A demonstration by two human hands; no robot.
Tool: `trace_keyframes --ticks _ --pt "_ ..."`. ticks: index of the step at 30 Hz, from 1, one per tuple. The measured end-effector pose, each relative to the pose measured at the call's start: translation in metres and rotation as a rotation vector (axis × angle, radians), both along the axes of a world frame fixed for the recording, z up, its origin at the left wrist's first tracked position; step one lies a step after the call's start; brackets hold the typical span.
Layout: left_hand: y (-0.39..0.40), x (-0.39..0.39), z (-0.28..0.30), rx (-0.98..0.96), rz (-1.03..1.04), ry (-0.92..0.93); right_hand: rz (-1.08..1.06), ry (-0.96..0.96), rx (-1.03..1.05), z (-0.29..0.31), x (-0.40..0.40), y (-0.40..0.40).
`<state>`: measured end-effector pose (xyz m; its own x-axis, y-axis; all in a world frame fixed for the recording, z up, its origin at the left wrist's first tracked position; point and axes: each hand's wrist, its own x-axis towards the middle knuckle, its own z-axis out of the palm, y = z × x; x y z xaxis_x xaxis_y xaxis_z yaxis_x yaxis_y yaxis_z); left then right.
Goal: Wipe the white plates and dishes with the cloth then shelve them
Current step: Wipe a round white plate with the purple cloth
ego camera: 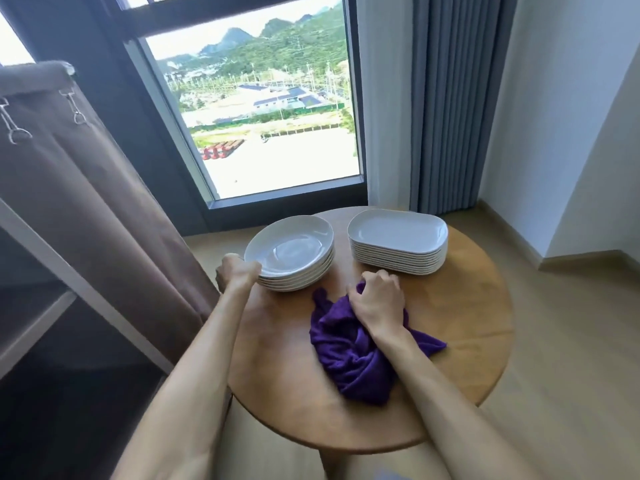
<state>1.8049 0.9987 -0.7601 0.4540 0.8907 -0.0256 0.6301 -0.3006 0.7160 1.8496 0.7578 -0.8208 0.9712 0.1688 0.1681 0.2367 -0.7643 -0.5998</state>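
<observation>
Now left hand (238, 271) grips round plate stack's (294, 254) rim at table (478, 306) edge; right hand (379, 299) fingers clamp cloth (349, 355), bare wood nearby.

The left hand (237, 273) at the frame's centre-left hides the near rim of the round plate stack (292, 252), so its fingertips cannot be seen. The right hand (379, 301) covers part of the purple cloth (349, 355). Both forearms run off the bottom edge. The brown fabric shelf unit (69, 209) is cut by the left edge, its interior dark.
</observation>
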Motion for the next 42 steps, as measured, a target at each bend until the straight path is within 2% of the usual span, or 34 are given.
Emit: trace_keyframes --ticks 3,8,10,14,18,21,23,25,26,28,31,32,33,35,36,37,40,42 --pt "-0.002 0.0 0.002 0.06 0.002 0.013 -0.031 -0.004 0.118 0.004 0.003 0.007" --pt "0.001 0.0 0.013 0.093 0.011 -0.098 -0.246 0.213 0.552 0.02 0.016 0.007" --pt "0.003 0.004 0.019 -0.053 0.026 -0.197 -0.316 0.287 0.725 0.029 0.022 0.005" --pt "-0.007 -0.003 0.039 -0.486 0.005 -0.448 -0.38 0.313 1.087 0.063 0.026 0.006" --pt "-0.027 -0.025 0.046 -0.721 -0.004 -0.631 -0.241 0.209 1.294 0.124 0.021 0.014" --pt "-0.052 -0.038 0.044 -0.821 0.02 -0.773 0.01 0.03 1.246 0.17 0.008 0.038" --pt "-0.069 -0.041 0.041 -0.891 0.017 -0.822 0.272 -0.013 1.067 0.187 -0.006 0.058" --pt "-0.089 -0.043 0.039 -0.925 0.014 -0.859 0.542 0.057 0.815 0.189 -0.022 0.073" --pt "-0.098 -0.044 0.039 -0.931 0.035 -0.898 0.604 0.053 0.67 0.183 -0.029 0.077" --pt "-0.115 -0.046 0.037 -0.957 0.088 -0.978 0.47 -0.085 0.517 0.162 -0.034 0.075" --pt "-0.125 -0.051 0.034 -1.008 0.201 -1.082 0.044 -0.164 0.583 0.127 -0.044 0.05" --pt "-0.125 -0.053 0.032 -1.016 0.228 -1.107 -0.013 -0.09 0.59 0.114 -0.048 0.043" --pt "-0.126 -0.053 0.031 -1.019 0.236 -1.122 -0.014 0.063 0.619 0.103 -0.052 0.038" --pt "-0.132 -0.056 0.029 -1.009 0.226 -1.125 0.059 0.41 0.811 0.093 -0.066 0.037" --pt "-0.136 -0.057 0.03 -1.0 0.216 -1.124 0.086 0.522 0.908 0.094 -0.074 0.038" --pt "-0.14 -0.058 0.031 -0.984 0.206 -1.134 0.094 0.555 0.947 0.098 -0.081 0.039" --pt "-0.149 -0.064 0.033 -0.937 0.192 -1.142 0.039 0.476 1.02 0.101 -0.091 0.047" --pt "-0.153 -0.071 0.034 -0.916 0.173 -1.118 0.03 0.544 1.134 0.096 -0.096 0.048"
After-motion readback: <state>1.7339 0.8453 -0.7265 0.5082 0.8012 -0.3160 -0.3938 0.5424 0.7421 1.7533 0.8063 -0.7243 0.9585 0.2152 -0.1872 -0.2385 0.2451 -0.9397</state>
